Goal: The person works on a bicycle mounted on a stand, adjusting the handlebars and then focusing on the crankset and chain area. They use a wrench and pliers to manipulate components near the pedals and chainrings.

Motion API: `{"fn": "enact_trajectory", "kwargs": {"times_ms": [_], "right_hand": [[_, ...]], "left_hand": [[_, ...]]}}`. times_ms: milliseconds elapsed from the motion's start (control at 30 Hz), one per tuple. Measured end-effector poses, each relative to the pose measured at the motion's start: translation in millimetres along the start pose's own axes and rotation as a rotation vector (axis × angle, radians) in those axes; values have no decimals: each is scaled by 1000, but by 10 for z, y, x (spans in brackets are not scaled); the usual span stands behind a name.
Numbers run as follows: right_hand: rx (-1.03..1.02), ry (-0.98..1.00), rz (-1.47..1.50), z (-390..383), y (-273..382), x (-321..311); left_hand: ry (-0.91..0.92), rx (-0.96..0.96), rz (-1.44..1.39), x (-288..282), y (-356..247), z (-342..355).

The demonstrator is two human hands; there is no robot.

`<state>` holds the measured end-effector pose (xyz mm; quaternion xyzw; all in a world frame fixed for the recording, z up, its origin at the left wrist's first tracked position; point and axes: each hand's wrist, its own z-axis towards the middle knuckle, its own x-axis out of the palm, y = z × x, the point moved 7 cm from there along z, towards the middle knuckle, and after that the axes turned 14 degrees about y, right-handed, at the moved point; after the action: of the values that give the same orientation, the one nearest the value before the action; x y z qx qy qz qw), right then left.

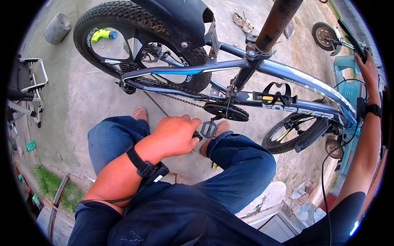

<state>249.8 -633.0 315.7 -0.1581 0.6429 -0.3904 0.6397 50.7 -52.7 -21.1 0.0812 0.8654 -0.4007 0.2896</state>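
Observation:
A dark blue-grey bicycle [295, 78] stands across in front of me, its rear wheel [88, 41] at the left and its front wheel [283, 133] at the right. My left hand [174, 133] is closed beside the pedal [209, 129], below the chainring [225, 111]. A black end pokes out between its thumb and fingers; the rest is covered by the hand. At the far right, my right hand [368, 69] is wrapped round the black handlebar [353, 41]. The chain [176, 97] runs from the chainring to the rear hub. A black bottle cage [276, 95] sits on the frame.
A folding chair [30, 78] and a concrete cylinder [57, 28] stand at the left. Behind the rear wheel lies a yellow-green object with a blue end [104, 35]. A teal machine [349, 94] with wheels is at the right. Shoes [243, 22] lie at the back.

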Motion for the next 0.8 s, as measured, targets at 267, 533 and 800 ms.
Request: {"fn": "enact_trajectory", "kwargs": {"times_ms": [267, 533, 800], "right_hand": [[-245, 199, 525, 105, -251, 218], [-119, 195, 432, 153, -131, 179], [60, 60, 79, -18, 86, -83]], "left_hand": [[-2, 7, -2, -4, 1, -17], [-4, 17, -10, -16, 2, -21], [9, 23, -7, -8, -15, 16]]}}
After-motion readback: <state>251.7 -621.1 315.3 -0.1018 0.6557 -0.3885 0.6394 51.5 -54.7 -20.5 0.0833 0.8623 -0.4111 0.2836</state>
